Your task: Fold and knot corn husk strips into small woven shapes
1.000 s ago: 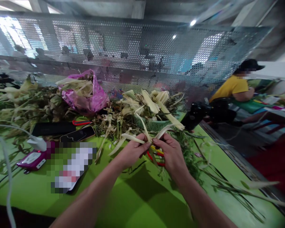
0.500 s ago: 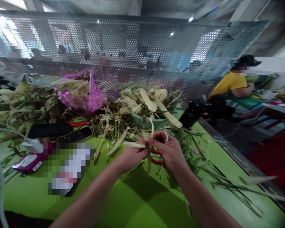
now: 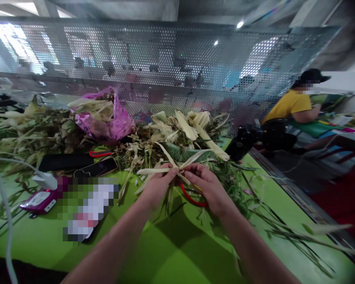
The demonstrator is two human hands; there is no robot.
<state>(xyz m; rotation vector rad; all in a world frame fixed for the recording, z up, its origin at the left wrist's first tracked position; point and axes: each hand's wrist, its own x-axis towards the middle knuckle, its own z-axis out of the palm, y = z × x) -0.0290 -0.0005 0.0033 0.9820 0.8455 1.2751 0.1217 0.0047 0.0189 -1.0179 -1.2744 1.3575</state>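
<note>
Pale corn husk strips (image 3: 192, 159) meet in a bunch between my hands, fanning out to the left, upward and to the right. My left hand (image 3: 162, 181) pinches the bunch where the strips cross, thumb on top. Closed on the same bunch from the other side is my right hand (image 3: 205, 183), its fingertips close to my left thumb. Greenish stalk ends dangle below my left hand. Under my right hand a red-handled tool (image 3: 192, 199) lies on the green table, partly covered, so its kind is not plain.
Behind my hands stands a green basket (image 3: 182, 153) heaped with husks, beside a pink plastic bag (image 3: 118, 120) of husks. Phones (image 3: 99, 169), a purple power strip (image 3: 41, 201) and red-handled scissors or pliers (image 3: 100, 154) lie left. A person in yellow (image 3: 290, 104) sits far right.
The husk strips have spread into a wider fan, with one now pointing up right. My left hand has shifted slightly left, and more of the red handle shows. The view has moved a little.
</note>
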